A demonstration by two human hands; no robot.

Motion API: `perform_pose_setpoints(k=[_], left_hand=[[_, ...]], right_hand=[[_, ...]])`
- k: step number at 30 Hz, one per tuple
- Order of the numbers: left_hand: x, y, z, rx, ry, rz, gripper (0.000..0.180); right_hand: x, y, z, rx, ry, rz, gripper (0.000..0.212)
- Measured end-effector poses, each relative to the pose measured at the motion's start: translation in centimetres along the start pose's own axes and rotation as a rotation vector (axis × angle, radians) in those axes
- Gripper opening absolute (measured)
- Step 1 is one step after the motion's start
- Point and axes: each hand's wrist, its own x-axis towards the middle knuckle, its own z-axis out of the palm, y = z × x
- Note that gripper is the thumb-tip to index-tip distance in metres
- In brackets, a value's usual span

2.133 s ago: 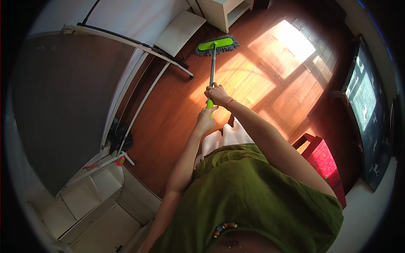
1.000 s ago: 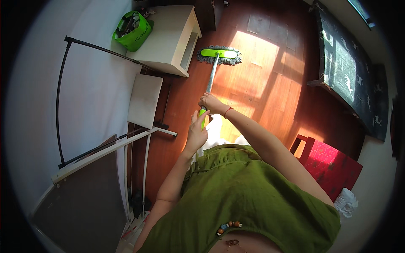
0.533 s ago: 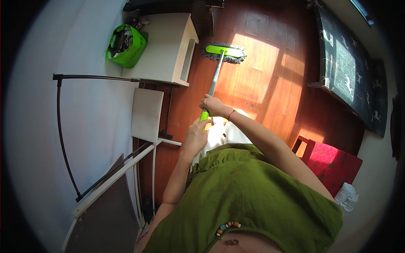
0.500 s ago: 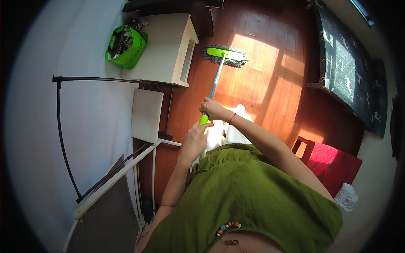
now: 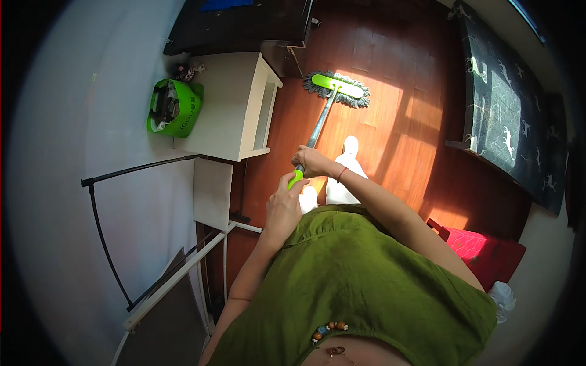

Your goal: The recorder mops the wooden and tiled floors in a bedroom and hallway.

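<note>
A flat mop (image 5: 337, 85) with a lime-green plate and a grey fringed pad lies on the reddish wooden floor (image 5: 384, 143), partly in sunlight. Its metal pole slants back toward me and ends in a green grip. Around that grip my left hand (image 5: 284, 204) is closed, close to my body. Just above it, my right hand (image 5: 312, 162), with a red string on the wrist, wraps the metal pole. Both hands hold the same mop, with the fingers curled round it.
A pale cabinet (image 5: 223, 104) stands on the left, with a filled green bag (image 5: 177, 110) on top. Beyond it is a dark cabinet (image 5: 244, 27). Black and white metal frames (image 5: 177, 271) rise at near left. To the right are a dark patterned bed (image 5: 506, 116) and a red seat (image 5: 479, 250).
My view has moved forward, and more of the dark cabinet shows. One white-shod foot now stands further ahead. Both hands keep their hold on the mop, its head still flat on the floor.
</note>
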Motion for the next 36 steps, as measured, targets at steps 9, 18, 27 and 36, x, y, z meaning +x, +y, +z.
perform_pose_setpoints(k=[9, 18, 27, 36], left_hand=[[13.9, 5.9, 3.8, 0.233, 0.023, -0.070, 0.039], [22.0, 7.6, 4.8, 0.373, 0.081, 0.065, 0.034], [32.4, 9.0, 3.5, 0.451, 0.017, 0.125, 0.033], [45.6, 8.2, -1.4, 0.267, 0.110, 0.241, 0.028]], right_hand=[[1.6, 11.5, -11.0, -0.028, 0.011, -0.019, 0.014], [3.6, 16.8, -17.6, -0.076, -0.063, 0.056, 0.014], [7.6, 25.3, -22.2, -0.379, 0.012, 0.070, 0.018], [15.2, 27.8, -33.6, -0.101, 0.043, 0.252, 0.019]])
